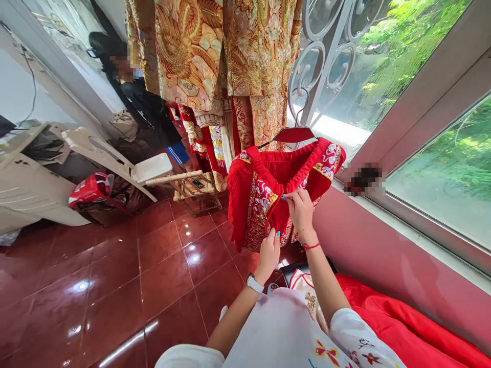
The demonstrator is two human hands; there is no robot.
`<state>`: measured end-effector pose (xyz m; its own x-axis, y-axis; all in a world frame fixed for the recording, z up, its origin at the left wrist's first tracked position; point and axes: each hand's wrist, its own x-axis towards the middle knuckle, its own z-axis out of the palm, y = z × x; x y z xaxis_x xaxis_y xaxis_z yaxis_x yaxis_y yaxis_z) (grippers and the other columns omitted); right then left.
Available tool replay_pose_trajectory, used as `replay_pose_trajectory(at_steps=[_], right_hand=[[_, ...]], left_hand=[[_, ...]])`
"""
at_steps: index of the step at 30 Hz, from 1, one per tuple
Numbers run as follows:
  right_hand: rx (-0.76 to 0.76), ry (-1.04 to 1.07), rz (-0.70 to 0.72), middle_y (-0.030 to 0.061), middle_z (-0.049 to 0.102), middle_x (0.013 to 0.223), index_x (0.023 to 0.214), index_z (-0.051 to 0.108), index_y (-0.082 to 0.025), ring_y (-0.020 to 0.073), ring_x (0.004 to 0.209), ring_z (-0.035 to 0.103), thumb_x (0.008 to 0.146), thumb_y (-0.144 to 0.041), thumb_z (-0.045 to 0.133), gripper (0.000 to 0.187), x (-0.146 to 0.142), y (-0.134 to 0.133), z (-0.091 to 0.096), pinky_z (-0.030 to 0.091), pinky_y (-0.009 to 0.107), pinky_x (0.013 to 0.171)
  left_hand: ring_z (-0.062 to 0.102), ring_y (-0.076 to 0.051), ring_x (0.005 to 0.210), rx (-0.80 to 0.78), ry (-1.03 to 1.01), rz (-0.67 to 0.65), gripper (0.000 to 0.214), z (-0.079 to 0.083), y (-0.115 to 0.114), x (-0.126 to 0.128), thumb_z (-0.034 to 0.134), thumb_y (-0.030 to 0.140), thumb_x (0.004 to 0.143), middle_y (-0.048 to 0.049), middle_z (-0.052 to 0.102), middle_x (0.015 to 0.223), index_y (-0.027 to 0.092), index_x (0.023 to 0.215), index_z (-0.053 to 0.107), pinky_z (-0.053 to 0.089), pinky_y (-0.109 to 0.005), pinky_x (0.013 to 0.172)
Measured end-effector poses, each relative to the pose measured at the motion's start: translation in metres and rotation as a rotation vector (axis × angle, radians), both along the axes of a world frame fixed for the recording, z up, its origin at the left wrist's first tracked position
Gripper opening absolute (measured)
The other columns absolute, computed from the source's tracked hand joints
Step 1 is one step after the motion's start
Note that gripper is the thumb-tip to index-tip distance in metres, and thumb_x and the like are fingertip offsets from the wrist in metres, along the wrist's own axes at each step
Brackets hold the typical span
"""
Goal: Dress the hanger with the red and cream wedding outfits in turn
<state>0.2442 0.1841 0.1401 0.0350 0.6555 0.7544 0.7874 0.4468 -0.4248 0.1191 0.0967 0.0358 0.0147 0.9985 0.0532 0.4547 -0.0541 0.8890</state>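
Observation:
A red garment (251,220) with white and gold embroidery and a gathered band along its top hangs in front of me on a dark hanger (293,134). My right hand (301,212) pinches the garment at the middle of its front, just below the band. Lower and to the left, my left hand (269,251) holds the front edge of the same cloth between thumb and fingers. Both hands are closed, and the cloth partly hides what lies between the fingertips. The hanger's hook rises in front of the window grille.
Gold embroidered garments (187,46) hang behind. At left are a person in dark clothes (153,112), a white folding chair (153,167), a bamboo stool (187,184) and a red bag (90,188). Red cloth (399,312) lies beneath the window at right.

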Motion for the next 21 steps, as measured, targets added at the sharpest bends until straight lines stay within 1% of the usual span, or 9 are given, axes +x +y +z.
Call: replay_pose_trajectory(at_steps=[2, 4, 5, 7, 9, 11, 13, 17, 21], right_hand=[[-0.023, -0.132, 0.032, 0.0063, 0.061, 0.086, 0.086, 0.068, -0.022, 0.0223, 0.082, 0.052, 0.100, -0.023, 0.049, 0.024, 0.012, 0.004, 0.013, 0.043, 0.036, 0.075], [-0.056, -0.272, 0.060, 0.0076, 0.064, 0.097, 0.091, 0.069, -0.023, 0.0242, 0.090, 0.053, 0.098, -0.024, 0.055, 0.016, 0.020, 0.008, 0.020, 0.043, 0.038, 0.078], [-0.071, -0.338, 0.078, 0.0083, 0.065, 0.104, 0.095, 0.070, -0.023, 0.0259, 0.096, 0.053, 0.096, -0.025, 0.059, 0.011, 0.022, 0.009, 0.019, 0.042, 0.039, 0.081], [-0.083, -0.409, 0.096, 0.0093, 0.065, 0.117, 0.105, 0.071, -0.024, 0.0290, 0.107, 0.052, 0.093, -0.026, 0.064, 0.014, 0.022, 0.010, 0.012, 0.042, 0.042, 0.086], [-0.085, -0.388, 0.071, 0.0091, 0.065, 0.121, 0.109, 0.071, -0.025, 0.0291, 0.111, 0.051, 0.093, -0.023, 0.063, 0.018, 0.018, 0.011, 0.000, 0.042, 0.043, 0.089], [-0.081, -0.329, 0.028, 0.0084, 0.066, 0.117, 0.104, 0.073, -0.025, 0.0274, 0.108, 0.051, 0.096, -0.022, 0.059, 0.017, 0.015, 0.013, -0.011, 0.041, 0.042, 0.090], [-0.077, -0.292, 0.006, 0.0080, 0.067, 0.113, 0.098, 0.075, -0.026, 0.0270, 0.106, 0.050, 0.097, -0.025, 0.058, 0.018, 0.013, 0.015, -0.016, 0.040, 0.043, 0.091], [-0.124, -0.277, 0.030, 0.0080, 0.066, 0.116, 0.102, 0.075, -0.028, 0.0290, 0.110, 0.048, 0.093, -0.031, 0.066, 0.013, 0.013, 0.017, -0.015, 0.038, 0.045, 0.092], [-0.196, -0.208, 0.017, 0.0088, 0.063, 0.117, 0.108, 0.075, -0.029, 0.0302, 0.111, 0.047, 0.089, -0.029, 0.070, 0.020, 0.009, 0.019, -0.013, 0.036, 0.046, 0.091]], left_hand=[[0.071, -0.027, 0.103, -0.003, -0.001, 0.002, 0.046, 0.001, 0.001, -0.005, 0.034, 0.034, 0.103, -0.0184, 0.074, 0.116, 0.011, 0.133, 0.062, 0.055, -0.039, 0.090], [0.071, -0.026, 0.098, -0.001, -0.001, 0.004, 0.047, 0.005, 0.001, -0.008, 0.034, 0.036, 0.104, -0.0171, 0.075, 0.109, 0.010, 0.131, 0.062, 0.054, -0.039, 0.088], [0.071, -0.026, 0.095, 0.003, -0.001, 0.005, 0.048, 0.008, 0.001, -0.008, 0.033, 0.037, 0.104, -0.0167, 0.076, 0.106, 0.010, 0.130, 0.063, 0.054, -0.039, 0.088], [0.070, -0.025, 0.093, 0.009, -0.010, -0.002, 0.049, 0.013, 0.001, -0.007, 0.033, 0.038, 0.104, -0.0171, 0.075, 0.104, 0.010, 0.129, 0.064, 0.053, -0.038, 0.087], [0.070, -0.025, 0.092, 0.008, -0.017, -0.016, 0.050, 0.015, -0.001, -0.005, 0.032, 0.040, 0.104, -0.0178, 0.075, 0.105, 0.009, 0.128, 0.064, 0.053, -0.038, 0.084], [0.070, -0.026, 0.091, 0.002, -0.004, -0.029, 0.052, 0.016, -0.002, -0.003, 0.031, 0.041, 0.105, -0.0185, 0.075, 0.106, 0.009, 0.129, 0.063, 0.053, -0.038, 0.083], [0.070, -0.026, 0.090, -0.014, 0.011, -0.031, 0.053, 0.014, -0.004, -0.002, 0.030, 0.041, 0.105, -0.0186, 0.075, 0.105, 0.009, 0.130, 0.063, 0.053, -0.039, 0.083], [0.070, -0.027, 0.099, -0.041, -0.015, -0.002, 0.053, 0.011, -0.003, -0.001, 0.031, 0.040, 0.104, -0.0197, 0.074, 0.113, 0.009, 0.133, 0.062, 0.053, -0.039, 0.089], [0.070, -0.029, 0.106, -0.047, -0.047, -0.008, 0.055, 0.010, 0.000, 0.000, 0.031, 0.039, 0.103, -0.0219, 0.071, 0.121, 0.006, 0.138, 0.058, 0.052, -0.041, 0.092]])
